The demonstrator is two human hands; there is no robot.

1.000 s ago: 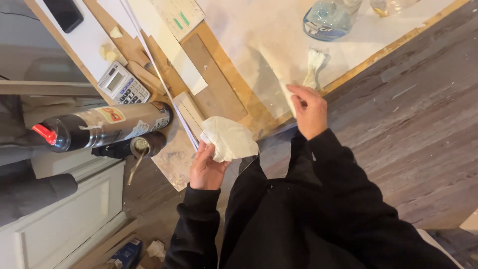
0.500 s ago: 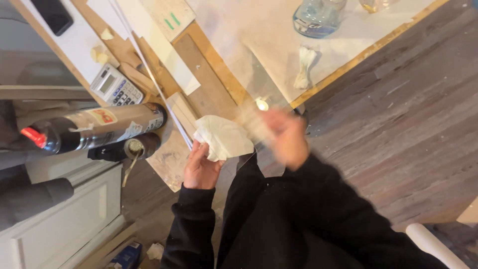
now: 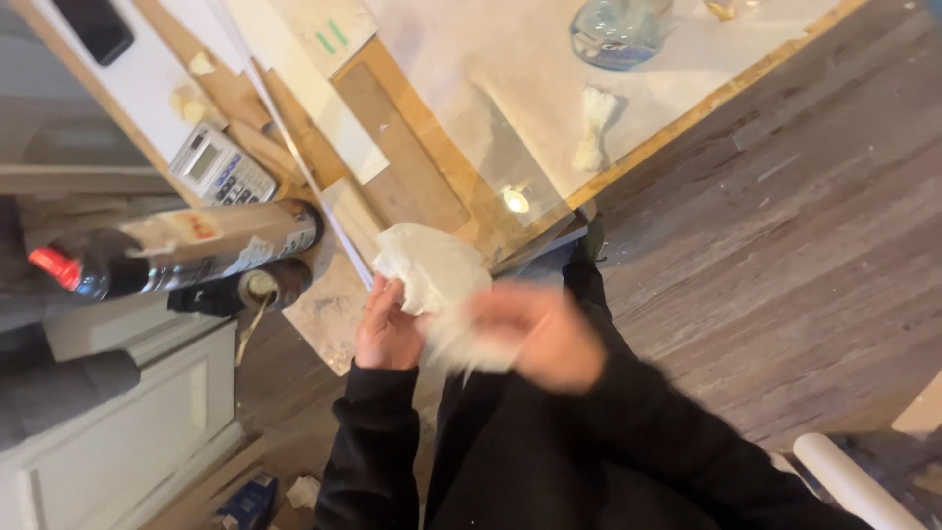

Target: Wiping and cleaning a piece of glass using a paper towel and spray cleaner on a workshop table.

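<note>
both hands [image 3: 392, 329] grip a crumpled cloth [image 3: 432, 280] just off the table edge [image 3: 549, 224].

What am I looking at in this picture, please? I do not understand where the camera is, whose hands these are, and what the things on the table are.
There is no machine here. The camera sits on a person's head and looks down, so you see that person's own black sleeves and two bare hands. The left hand grips a crumpled white cloth or paper. The right hand is blurred by motion and is at the lower part of the same cloth; I cannot tell whether it grips it.

Above them is a worktable with a wooden edge. On it lie a small twisted white scrap, a clear glass jar, a calculator and a dark phone. At the left, a long tube with a red tip lies on its side.
</note>
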